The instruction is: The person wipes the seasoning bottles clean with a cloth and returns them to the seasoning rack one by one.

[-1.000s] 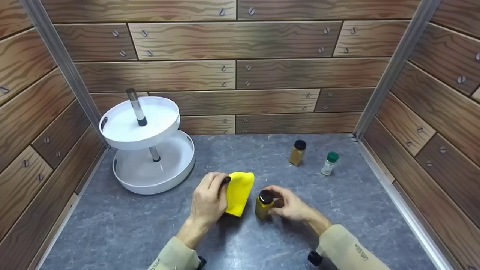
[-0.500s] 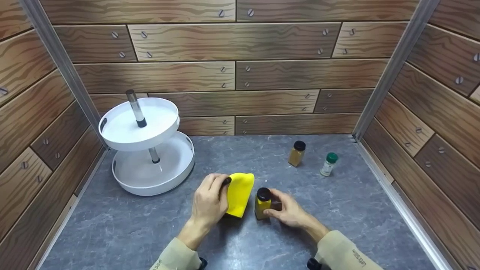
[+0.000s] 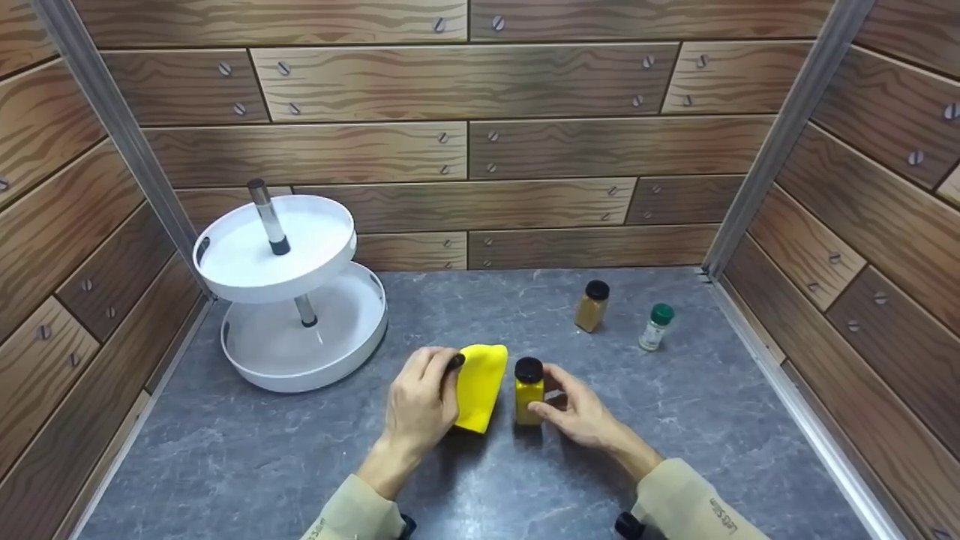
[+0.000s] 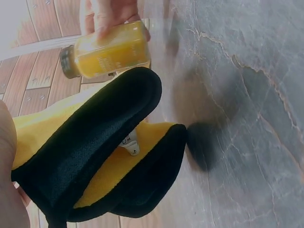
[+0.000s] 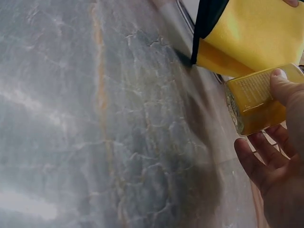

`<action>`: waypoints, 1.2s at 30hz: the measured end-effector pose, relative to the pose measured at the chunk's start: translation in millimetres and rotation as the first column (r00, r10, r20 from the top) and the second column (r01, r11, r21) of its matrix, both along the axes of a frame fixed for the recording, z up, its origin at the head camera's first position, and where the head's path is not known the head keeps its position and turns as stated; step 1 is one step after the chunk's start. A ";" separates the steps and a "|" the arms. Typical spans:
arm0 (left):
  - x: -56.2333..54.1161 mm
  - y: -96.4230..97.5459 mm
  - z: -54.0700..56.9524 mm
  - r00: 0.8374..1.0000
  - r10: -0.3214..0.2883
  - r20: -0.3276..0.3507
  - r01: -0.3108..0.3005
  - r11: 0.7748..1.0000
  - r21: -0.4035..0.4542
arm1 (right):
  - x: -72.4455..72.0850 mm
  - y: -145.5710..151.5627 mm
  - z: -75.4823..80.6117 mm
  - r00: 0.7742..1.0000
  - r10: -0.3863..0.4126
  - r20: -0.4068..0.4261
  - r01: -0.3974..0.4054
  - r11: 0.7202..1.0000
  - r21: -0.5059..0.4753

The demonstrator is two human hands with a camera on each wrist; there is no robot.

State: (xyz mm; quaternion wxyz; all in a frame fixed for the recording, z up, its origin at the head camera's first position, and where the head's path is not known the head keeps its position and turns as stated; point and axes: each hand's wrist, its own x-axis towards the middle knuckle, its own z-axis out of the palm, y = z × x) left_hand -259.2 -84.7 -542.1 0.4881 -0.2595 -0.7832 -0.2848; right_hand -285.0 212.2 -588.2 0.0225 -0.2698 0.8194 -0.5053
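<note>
My left hand [image 3: 421, 396] pinches a folded yellow cloth [image 3: 480, 386], which hangs over the table. In the left wrist view its black side and edging [image 4: 109, 118] face the camera, and a small white tag [image 4: 130, 142] shows in the fold. To its right, my right hand [image 3: 577, 409] holds a square glass spice jar [image 3: 529, 397] with a black cap, thumb on the near face. The jar stands upright, and its base [image 5: 235, 111] is off the table in the right wrist view. Yellow shows through the glass, and small print covers one face.
A two-tier white round tray [image 3: 300, 379] with a metal post stands at the left. Farther back on the right are another black-capped spice jar [image 3: 592, 309] and a small green-capped jar [image 3: 656, 330]. Wood-patterned walls [image 3: 465, 150] enclose the grey table [image 3: 225, 465].
The jar in my right hand has tipped upright and its cap has moved up in the head view, with more of its near face showing. My left hand and the cloth have hardly moved.
</note>
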 end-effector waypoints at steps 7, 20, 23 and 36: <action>-1.7 6.9 -0.9 1.000 -0.003 -0.007 0.003 1.000 -0.013 | -0.6 -4.7 9.3 0.998 -0.005 -0.059 0.002 0.998 -0.056; -2.4 22.2 0.7 1.000 0.017 0.000 -0.017 0.996 -0.084 | 2.9 -17.0 22.8 0.988 -0.059 -0.141 0.038 0.988 -0.148; -3.6 23.8 2.7 0.999 0.031 -0.013 -0.032 0.994 -0.106 | 5.2 -20.5 27.9 0.987 -0.056 -0.153 0.030 0.985 -0.168; -10.0 30.1 14.6 0.993 0.079 -0.089 -0.089 0.990 -0.109 | 10.4 -36.2 35.6 0.986 -0.132 -0.103 0.101 0.960 -0.261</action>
